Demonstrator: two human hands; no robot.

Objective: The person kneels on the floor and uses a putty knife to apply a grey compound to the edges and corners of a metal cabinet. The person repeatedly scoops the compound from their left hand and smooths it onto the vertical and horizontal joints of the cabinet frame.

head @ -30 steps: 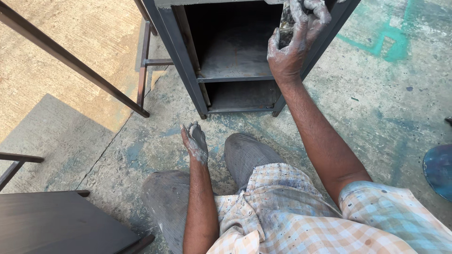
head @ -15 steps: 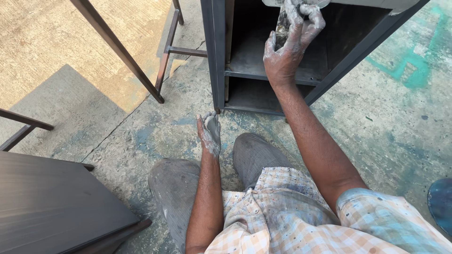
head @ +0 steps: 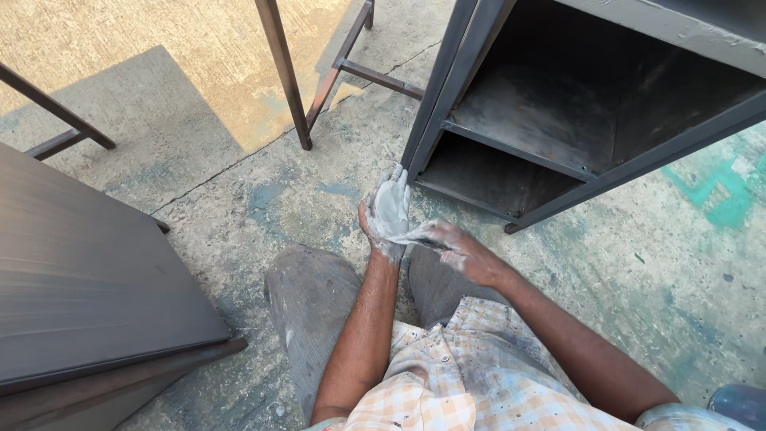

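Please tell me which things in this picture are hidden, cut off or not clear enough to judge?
- Head view: the palm of the putty-smeared left hand is partly covered by the right hand, whose fingertips are blurred.
- The dark metal shelf cabinet is cut off by the top and right edges.
- The blue object is cropped at the bottom right corner; its kind is unclear.

Right hand [head: 459,251] down from the cabinet [head: 574,120], now meeting left hand [head: 388,211], apparently scooping paste.

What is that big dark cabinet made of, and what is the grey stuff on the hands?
The dark grey open-front shelf cabinet looks like sheet metal with a dull, unpolished finish: thin flat panels and slim straight frame bars. The grey coating on the left hand and right hand looks like a smeared, matte paste, perhaps putty; its kind cannot be told.
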